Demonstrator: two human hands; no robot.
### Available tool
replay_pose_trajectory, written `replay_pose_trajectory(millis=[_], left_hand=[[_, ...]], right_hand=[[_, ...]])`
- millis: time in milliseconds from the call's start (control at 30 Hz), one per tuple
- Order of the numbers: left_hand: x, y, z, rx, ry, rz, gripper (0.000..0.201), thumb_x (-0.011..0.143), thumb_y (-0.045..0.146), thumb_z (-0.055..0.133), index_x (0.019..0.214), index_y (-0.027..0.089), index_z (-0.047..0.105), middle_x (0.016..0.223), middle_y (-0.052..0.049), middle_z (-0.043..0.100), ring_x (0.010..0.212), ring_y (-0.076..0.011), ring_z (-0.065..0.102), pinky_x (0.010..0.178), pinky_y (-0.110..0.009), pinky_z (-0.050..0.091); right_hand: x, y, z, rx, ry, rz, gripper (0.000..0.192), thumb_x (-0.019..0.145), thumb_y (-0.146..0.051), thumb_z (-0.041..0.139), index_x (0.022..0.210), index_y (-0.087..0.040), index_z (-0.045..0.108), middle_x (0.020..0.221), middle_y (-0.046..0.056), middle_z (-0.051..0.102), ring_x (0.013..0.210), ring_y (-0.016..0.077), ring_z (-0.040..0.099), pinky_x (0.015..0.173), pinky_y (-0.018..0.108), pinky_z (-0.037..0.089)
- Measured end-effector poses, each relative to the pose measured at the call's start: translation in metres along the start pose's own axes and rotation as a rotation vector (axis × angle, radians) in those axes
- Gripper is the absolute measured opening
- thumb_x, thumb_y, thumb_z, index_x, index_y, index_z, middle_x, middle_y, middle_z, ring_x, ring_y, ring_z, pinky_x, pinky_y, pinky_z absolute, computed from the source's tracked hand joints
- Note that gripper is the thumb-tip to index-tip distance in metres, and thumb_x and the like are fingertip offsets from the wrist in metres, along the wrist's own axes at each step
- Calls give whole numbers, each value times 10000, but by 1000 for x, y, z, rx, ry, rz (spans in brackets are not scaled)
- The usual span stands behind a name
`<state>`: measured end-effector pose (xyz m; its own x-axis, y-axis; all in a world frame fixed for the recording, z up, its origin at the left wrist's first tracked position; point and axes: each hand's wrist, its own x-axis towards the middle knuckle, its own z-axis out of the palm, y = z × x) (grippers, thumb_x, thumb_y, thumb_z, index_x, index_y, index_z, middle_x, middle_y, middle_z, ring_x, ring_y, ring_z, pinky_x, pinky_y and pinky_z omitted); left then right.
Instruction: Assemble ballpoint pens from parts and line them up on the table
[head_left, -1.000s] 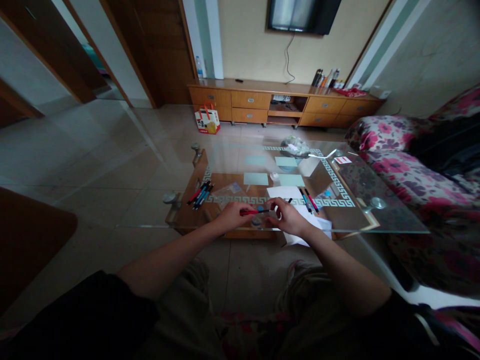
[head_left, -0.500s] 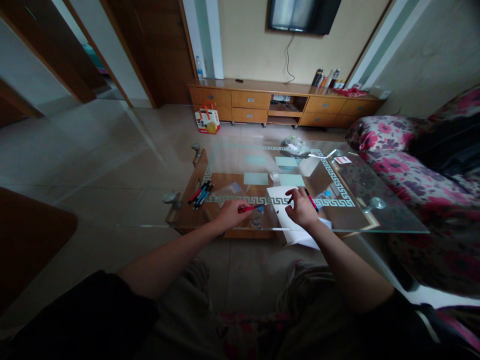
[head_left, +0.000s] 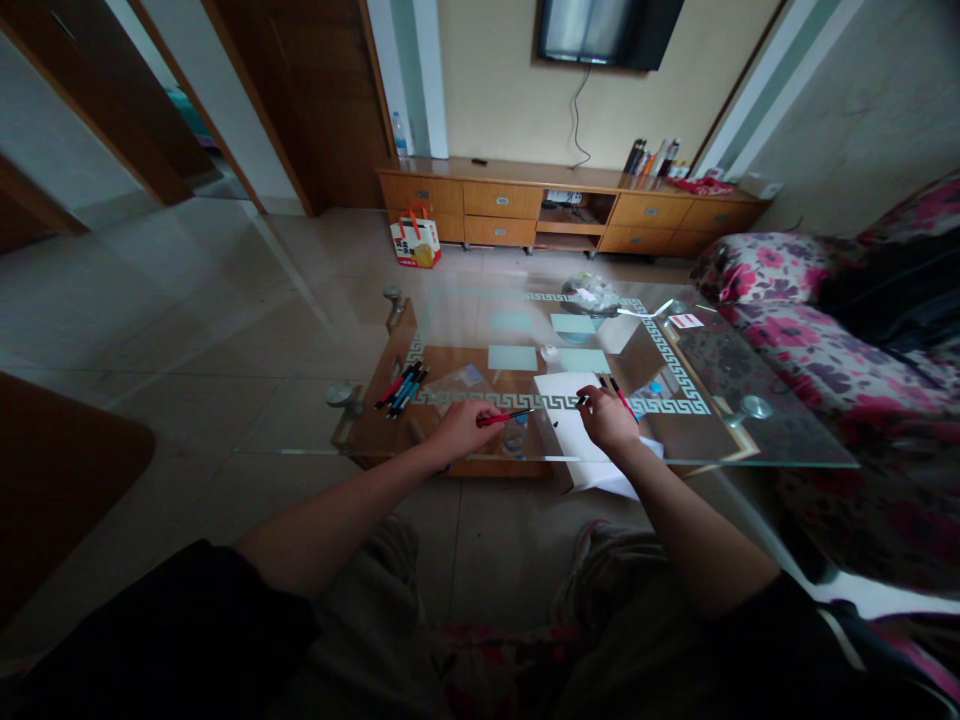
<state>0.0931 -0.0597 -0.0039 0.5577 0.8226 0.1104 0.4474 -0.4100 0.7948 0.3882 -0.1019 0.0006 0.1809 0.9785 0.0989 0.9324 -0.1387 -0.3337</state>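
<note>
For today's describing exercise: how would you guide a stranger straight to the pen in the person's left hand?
Find the glass coffee table in front of the flowered sofa. At its near edge the left hand grips a red pen with a dark tip, pointing right toward the white paper. The other pens lie bundled on the glass farther left; only this one is held.

I'm sitting in a home living room: a flat-screen television (head_left: pixel 604 30) hangs on the wall above a long wooden media cabinet (head_left: pixel 570 205), a floral-covered sofa (head_left: pixel 810 340) runs along my right, and a glass-topped coffee table (head_left: pixel 750 440) stands on the tiled floor (head_left: pixel 187 330).
</note>
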Motion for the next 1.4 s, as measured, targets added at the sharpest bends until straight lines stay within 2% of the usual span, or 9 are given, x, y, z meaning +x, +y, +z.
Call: replay_pose_trajectory(millis=[167, 267, 367, 533, 867, 1400], left_hand=[[0, 0, -1, 7, 0, -6, 191, 825, 295, 647, 894, 156, 759, 859, -50, 746, 774, -171, 658, 691, -240, 477], [0, -1, -1, 3, 6, 1, 201, 836, 305, 638, 905, 159, 758, 869, -50, 746, 793, -176, 661, 697, -242, 478], [0, -2, 0, 2, 13, 3, 213, 846, 322, 631, 915, 163, 757, 863, -46, 745, 789, -174, 661, 687, -239, 472], [0, 2, 0, 4, 44, -8, 237, 856, 353, 632, 915, 159, 755, 872, -50, 747, 782, -172, 659, 697, -242, 473], [-1, 7, -3, 25, 63, -9, 237, 859, 361, 636, 907, 159, 750, 849, -39, 746, 762, -163, 652, 701, -243, 463], [0, 7, -3, 17, 53, 7, 237, 855, 360, 630, 909, 167, 757, 860, -34, 750, 776, -169, 664, 697, -239, 469]], right_hand=[[-1, -6, -4, 36, 46, 63, 207, 894, -246, 547, 1049, -218, 682, 1018, 101, 724, 878, 251, 671, 771, 359, 488], [1, -11, -3, 250, 88, 26, 209, 874, -253, 572, 1038, -196, 690, 979, 83, 743, 813, 214, 674, 781, 338, 503], [2, -17, 3, 521, 34, 15, 223, 850, -295, 605, 1014, -175, 698, 926, 78, 747, 700, 180, 658, 711, 318, 522], [2, -24, 12, 792, -46, -55, 275, 832, -347, 633, 1016, -153, 699, 908, 87, 738, 722, 175, 659, 661, 297, 536], [-1, -30, 15, 855, -98, -91, 289, 847, -369, 635, 1033, -158, 702, 926, 86, 738, 769, 183, 670, 661, 298, 554], [-1, -27, 21, 815, -127, -127, 295, 882, -357, 594, 1078, -168, 705, 951, 78, 745, 758, 169, 671, 678, 303, 570]])
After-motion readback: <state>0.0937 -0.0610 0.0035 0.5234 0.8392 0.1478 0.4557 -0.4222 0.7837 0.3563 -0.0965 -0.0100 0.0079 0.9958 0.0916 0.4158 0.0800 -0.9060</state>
